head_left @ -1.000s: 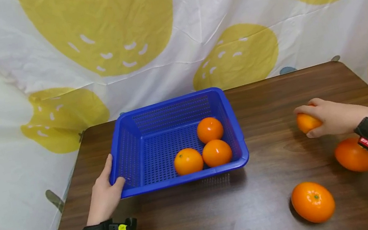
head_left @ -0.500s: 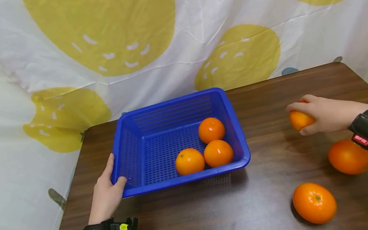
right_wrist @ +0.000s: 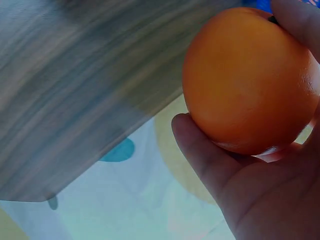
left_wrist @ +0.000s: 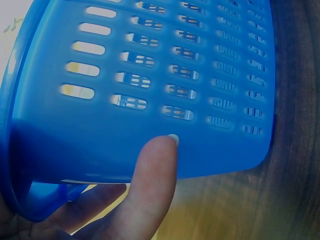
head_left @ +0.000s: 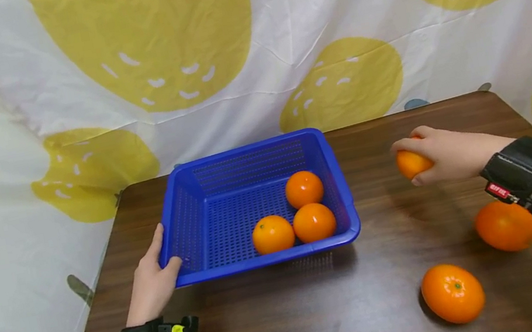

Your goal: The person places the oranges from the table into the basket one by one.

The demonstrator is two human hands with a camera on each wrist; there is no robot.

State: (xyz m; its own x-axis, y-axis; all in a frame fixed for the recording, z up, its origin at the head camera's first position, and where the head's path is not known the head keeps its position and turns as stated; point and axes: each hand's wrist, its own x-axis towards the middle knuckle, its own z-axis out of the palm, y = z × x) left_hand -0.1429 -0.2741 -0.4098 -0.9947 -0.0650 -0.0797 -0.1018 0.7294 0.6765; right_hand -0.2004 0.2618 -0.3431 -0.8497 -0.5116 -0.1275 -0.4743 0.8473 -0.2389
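Note:
My left hand (head_left: 150, 281) grips the left end of a blue plastic basket (head_left: 266, 260). In the left wrist view the thumb (left_wrist: 155, 172) lies against the slotted basket wall (left_wrist: 100, 145), while other fingers pass under the rim. Three oranges, one at the back (head_left: 304, 189) and two at the front, sit in the basket's right half. Right of the basket, my right hand (head_left: 456, 153) holds another orange (head_left: 412, 164) above the table. The right wrist view shows this orange (right_wrist: 250, 80) between thumb and fingers.
Two more oranges lie on the brown wooden table (head_left: 284, 329): one near the front (head_left: 453, 293), the other (head_left: 506, 227) close to my right sleeve. A white curtain (head_left: 283, 20) with yellow fruit prints hangs behind the table.
My right hand has moved left and slightly toward the back with the orange, nearer the basket. The left hand and the basket stay where they were.

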